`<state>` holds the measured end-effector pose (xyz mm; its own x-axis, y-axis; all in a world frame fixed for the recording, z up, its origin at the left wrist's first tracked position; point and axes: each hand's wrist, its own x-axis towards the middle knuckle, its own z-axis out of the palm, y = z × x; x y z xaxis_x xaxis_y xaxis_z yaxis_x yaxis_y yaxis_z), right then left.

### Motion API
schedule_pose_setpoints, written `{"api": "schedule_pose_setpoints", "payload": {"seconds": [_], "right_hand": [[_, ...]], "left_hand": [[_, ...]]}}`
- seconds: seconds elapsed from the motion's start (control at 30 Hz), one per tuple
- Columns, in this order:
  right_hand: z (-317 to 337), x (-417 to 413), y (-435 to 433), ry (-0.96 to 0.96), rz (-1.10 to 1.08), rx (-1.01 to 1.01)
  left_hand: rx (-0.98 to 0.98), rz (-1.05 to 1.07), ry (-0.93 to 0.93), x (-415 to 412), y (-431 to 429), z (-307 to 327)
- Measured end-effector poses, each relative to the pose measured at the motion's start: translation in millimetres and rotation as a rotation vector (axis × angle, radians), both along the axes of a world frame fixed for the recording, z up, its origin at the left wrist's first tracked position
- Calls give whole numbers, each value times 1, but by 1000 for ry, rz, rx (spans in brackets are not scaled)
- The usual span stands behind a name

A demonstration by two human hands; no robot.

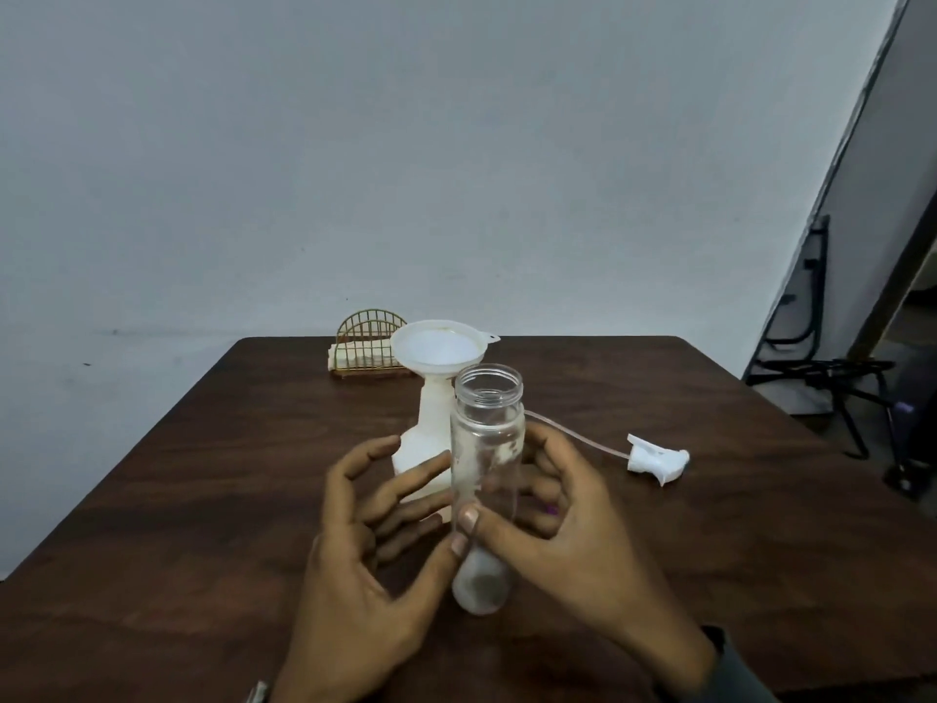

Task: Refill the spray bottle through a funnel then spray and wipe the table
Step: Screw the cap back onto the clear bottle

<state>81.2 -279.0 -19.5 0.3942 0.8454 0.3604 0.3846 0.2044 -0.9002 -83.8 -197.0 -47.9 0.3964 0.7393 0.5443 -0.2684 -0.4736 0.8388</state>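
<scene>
A clear, open-mouthed bottle (487,433) stands upright at the middle of the dark wooden table (203,499) and looks empty. My left hand (355,575) cups its left side, thumb and fingertips touching it. My right hand (568,540) wraps the right side, thumb in front and fingers behind. Whether its base rests on the table I cannot tell. Just behind it stands the white spray bottle (431,433) with a white funnel (438,347) in its neck. The white spray head (656,461) lies on the table to the right, with its thin tube (573,433) running back behind the clear bottle.
A gold wire napkin holder (365,347) with white napkins stands at the table's far edge, close to the plain wall. A black folding stand (831,378) is on the floor past the table's right side.
</scene>
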Motion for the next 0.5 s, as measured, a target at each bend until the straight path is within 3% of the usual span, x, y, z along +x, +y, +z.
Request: {"api": "schedule_pose_setpoints", "payload": {"seconds": [0.3, 0.5], "right_hand": [[-12, -2, 4, 72, 82, 6], [3, 31, -10, -28, 219, -62]], "left_hand": [[1, 12, 204, 4, 0, -14], [-12, 32, 250, 5, 4, -16]]}}
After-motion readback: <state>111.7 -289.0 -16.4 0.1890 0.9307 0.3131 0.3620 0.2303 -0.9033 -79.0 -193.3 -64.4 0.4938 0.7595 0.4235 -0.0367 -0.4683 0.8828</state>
